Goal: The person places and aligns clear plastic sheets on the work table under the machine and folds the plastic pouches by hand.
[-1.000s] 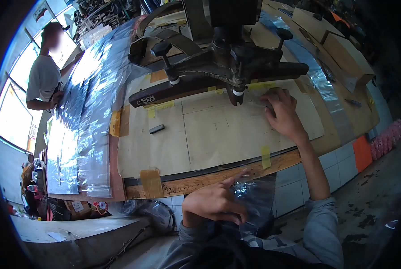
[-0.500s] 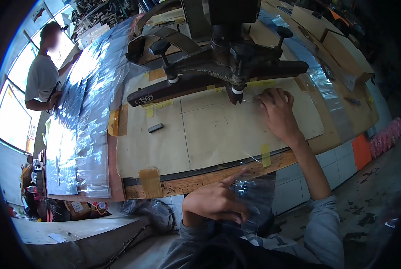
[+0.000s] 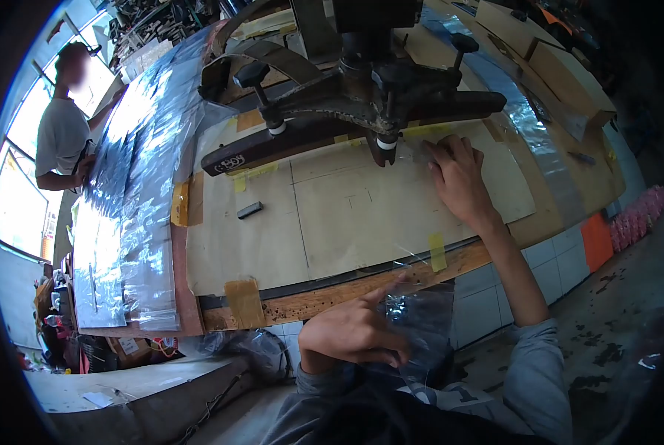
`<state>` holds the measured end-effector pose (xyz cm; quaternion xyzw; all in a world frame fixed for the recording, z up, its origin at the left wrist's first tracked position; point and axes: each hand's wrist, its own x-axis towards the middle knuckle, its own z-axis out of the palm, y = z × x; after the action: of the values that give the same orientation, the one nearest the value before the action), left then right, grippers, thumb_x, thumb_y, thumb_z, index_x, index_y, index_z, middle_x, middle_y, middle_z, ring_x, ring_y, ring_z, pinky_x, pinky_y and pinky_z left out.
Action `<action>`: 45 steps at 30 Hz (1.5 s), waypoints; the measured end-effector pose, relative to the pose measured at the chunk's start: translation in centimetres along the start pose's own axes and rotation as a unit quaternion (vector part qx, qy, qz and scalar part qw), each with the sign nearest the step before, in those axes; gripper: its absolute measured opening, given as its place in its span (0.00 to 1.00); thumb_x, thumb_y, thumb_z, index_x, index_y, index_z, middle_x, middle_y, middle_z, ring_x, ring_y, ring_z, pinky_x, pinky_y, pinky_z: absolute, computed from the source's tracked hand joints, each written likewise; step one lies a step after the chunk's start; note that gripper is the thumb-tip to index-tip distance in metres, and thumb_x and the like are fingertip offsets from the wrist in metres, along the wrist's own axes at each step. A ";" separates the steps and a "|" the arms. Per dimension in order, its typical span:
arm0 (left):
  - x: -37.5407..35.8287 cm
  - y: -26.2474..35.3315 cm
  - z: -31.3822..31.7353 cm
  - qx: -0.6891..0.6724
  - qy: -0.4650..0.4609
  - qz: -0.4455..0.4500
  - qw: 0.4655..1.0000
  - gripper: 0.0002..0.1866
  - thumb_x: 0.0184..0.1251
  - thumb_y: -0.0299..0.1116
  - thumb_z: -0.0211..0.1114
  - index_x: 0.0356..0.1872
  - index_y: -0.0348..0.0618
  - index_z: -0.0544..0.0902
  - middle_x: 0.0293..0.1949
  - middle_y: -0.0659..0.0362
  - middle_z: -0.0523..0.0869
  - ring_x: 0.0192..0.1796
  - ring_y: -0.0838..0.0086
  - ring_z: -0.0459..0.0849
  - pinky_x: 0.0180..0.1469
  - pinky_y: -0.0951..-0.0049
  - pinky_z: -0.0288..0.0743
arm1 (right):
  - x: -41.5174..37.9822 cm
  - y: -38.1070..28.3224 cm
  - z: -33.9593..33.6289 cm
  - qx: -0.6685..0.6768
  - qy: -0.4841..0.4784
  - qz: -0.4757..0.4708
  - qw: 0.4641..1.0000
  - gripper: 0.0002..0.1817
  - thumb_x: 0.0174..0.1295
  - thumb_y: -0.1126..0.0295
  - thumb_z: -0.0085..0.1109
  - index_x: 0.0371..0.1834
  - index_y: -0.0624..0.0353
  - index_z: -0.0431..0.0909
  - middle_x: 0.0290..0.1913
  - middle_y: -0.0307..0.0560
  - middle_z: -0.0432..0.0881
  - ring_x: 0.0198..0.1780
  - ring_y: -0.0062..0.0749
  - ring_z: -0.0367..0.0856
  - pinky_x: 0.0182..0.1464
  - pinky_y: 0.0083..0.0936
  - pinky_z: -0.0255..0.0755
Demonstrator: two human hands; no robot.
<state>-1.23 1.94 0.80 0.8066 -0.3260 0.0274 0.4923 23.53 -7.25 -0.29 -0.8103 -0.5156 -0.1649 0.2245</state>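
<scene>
A clear plastic sheet point(image 3: 424, 320) hangs over the near edge of the worktable and reaches my lap. My left hand point(image 3: 356, 331) grips its near part, index finger stretched along it toward the tabletop. Further in, my right hand point(image 3: 462, 178) pinches the sheet's far end just under the dark metal press bar point(image 3: 302, 137); its fingertips are partly hidden. Beneath lies tan paper point(image 3: 265, 245) with pencilled lines, taped along its edges. A small dark block point(image 3: 250, 211) rests on that paper, left of both hands.
Stacked shiny plastic sheets point(image 3: 135, 222) cover the table's left side, where another person point(image 3: 66, 133) stands. A cardboard box point(image 3: 569, 78) sits at the back right. Pink bundled material point(image 3: 640, 215) is beyond the right edge.
The whole view has shifted slightly, the table and press sitting a little further left. Both hands keep nearly the same places; the right hand's fingers have moved slightly.
</scene>
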 end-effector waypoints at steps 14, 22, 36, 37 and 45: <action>0.1 0.1 0.0 -0.002 0.001 0.001 1.000 0.08 0.67 0.40 0.62 0.41 0.51 0.83 0.30 0.69 0.88 0.36 0.71 0.88 0.76 0.39 0.34 | -1.2 -0.4 -2.5 0.003 -0.027 -0.048 0.998 0.14 0.56 0.70 0.64 0.46 0.57 0.79 0.45 0.44 0.79 0.49 0.37 0.77 0.55 0.38 0.65; 0.2 0.2 0.1 -0.008 0.048 -0.019 0.999 0.06 0.66 0.38 0.65 0.39 0.51 0.85 0.29 0.70 0.87 0.30 0.74 0.87 0.75 0.43 0.41 | -3.7 -3.4 -4.2 -0.035 -0.100 -0.067 0.992 0.29 0.61 0.54 0.61 0.60 0.61 0.73 0.60 0.50 0.74 0.63 0.42 0.71 0.64 0.43 0.63; 0.8 0.2 0.9 -0.045 0.304 -0.158 0.938 0.05 0.61 0.27 0.68 0.37 0.40 0.84 0.32 0.60 0.88 0.34 0.73 0.87 0.37 0.76 0.79 | 2.0 -1.6 0.6 0.041 -0.134 -0.129 0.982 0.26 0.68 0.55 0.53 0.59 0.66 0.71 0.64 0.59 0.71 0.66 0.49 0.69 0.64 0.45 0.63; 0.8 0.3 0.8 -0.051 0.304 -0.185 0.933 0.05 0.60 0.26 0.68 0.36 0.39 0.84 0.32 0.60 0.88 0.34 0.76 0.87 0.36 0.78 0.78 | 2.3 -1.6 0.8 0.048 -0.128 -0.129 0.982 0.25 0.68 0.55 0.53 0.59 0.66 0.71 0.64 0.60 0.71 0.65 0.50 0.69 0.63 0.45 0.64; 1.3 1.0 0.8 -0.060 0.312 -0.234 0.919 0.04 0.59 0.25 0.70 0.34 0.38 0.85 0.33 0.62 0.89 0.31 0.85 0.85 0.32 0.84 0.74 | 2.9 -1.5 1.0 0.126 -0.056 -0.138 0.981 0.20 0.64 0.62 0.57 0.48 0.72 0.76 0.48 0.64 0.80 0.50 0.56 0.79 0.54 0.41 0.72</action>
<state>-1.04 0.30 1.63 0.7793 0.0413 0.1421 0.6089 23.45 -3.93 0.57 -0.7043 -0.6510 -0.0827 0.2708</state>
